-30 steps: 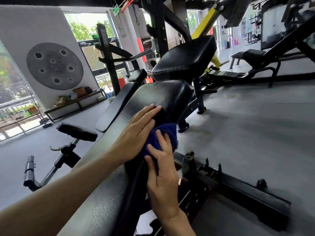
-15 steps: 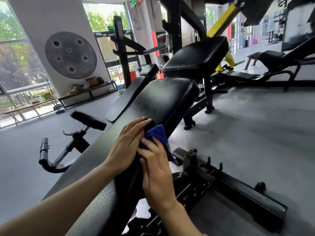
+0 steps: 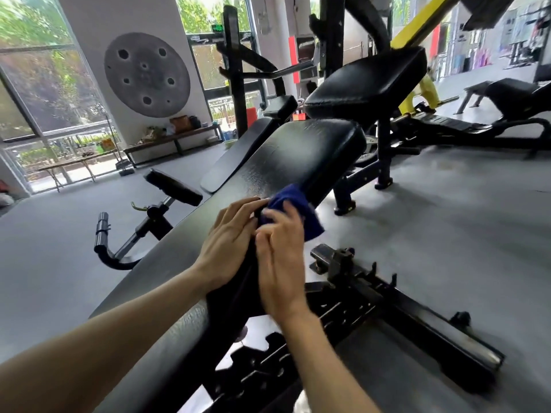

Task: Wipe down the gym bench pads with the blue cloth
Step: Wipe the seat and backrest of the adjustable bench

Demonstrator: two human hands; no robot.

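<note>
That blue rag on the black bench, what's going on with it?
A person is cleaning a gym bench. Both hands are on the blue cloth at the right edge of the long black bench pad. The right hand presses the cloth against the pad's side, and the left hand lies flat on top beside it. The raised seat pad behind isn't being touched.

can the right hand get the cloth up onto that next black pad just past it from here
Probably yes. The right hand already holds the blue cloth at the edge of the long black padded bench, and the wider black seat pad lies directly ahead with nothing between.
</note>
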